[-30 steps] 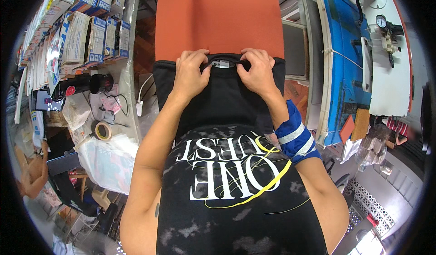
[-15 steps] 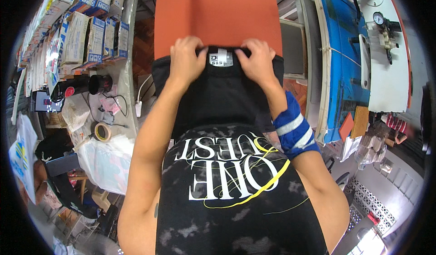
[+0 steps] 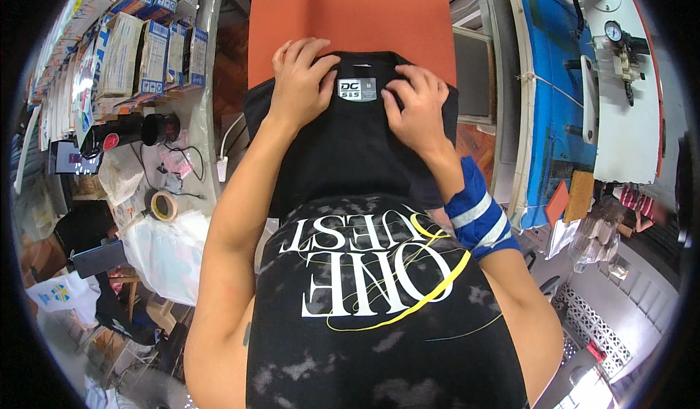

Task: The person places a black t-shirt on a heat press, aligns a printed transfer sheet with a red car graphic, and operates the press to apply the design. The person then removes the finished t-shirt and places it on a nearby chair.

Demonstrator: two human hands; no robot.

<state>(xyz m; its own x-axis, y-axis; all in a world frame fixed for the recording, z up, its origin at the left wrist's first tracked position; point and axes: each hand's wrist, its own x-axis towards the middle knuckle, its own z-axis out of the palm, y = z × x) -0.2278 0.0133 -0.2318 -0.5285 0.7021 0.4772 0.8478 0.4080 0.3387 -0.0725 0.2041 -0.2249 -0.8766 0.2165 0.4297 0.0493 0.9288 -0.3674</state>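
A black shirt (image 3: 343, 139) lies over the near part of an orange-red board (image 3: 350, 15), with its neckline toward the far side. A grey and white label (image 3: 357, 90) shows inside the collar. To the left of the neckline, my left hand (image 3: 302, 81) rests on the cloth with its fingers spread. My right hand (image 3: 419, 106) lies on the fabric right of the collar, fingers slightly bent and thumb apart. Neither hand appears to pinch the cloth. Around my right arm is a blue band (image 3: 477, 208) with white stripes.
On the left, a bench holds several cardboard boxes (image 3: 153, 55), a dark cup (image 3: 160, 128), a tape roll (image 3: 162, 206) and plastic sheets (image 3: 164, 256). Right of the board stands a blue panel (image 3: 550, 103) beside a white machine with a pressure gauge (image 3: 613, 30).
Both hands have loosened from the collar edge and their fingers have opened. The neckline now lies flatter, with more of the label showing.
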